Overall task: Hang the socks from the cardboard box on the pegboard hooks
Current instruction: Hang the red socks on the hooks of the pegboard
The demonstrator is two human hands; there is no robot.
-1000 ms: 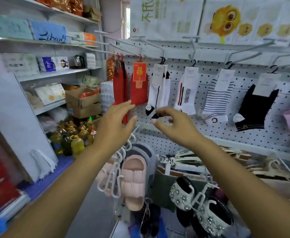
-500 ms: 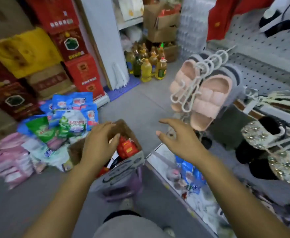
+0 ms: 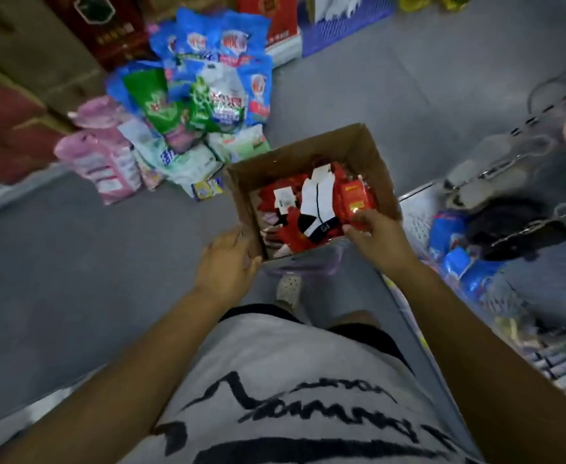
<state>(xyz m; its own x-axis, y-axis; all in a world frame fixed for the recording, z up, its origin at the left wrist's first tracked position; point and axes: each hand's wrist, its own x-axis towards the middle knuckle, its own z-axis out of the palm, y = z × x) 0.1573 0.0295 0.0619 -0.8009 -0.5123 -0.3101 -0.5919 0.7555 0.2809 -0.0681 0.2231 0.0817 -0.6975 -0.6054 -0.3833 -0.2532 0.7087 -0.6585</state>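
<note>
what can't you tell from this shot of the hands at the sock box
- Pegboard hooks: outside the head view.
- Lower socks in cardboard box: head view, buried under white sock and red packs.
- Right hand: head view, blur hides whether it pinches a pack.
- Left hand: head view, blurred, grip on box corner unclear.

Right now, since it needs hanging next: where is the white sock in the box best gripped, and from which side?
Pinch its card header at the cuff end, coming from above. The white sock lies flat atop the red socks, header uncovered and toward the far wall of the cardboard box.
</note>
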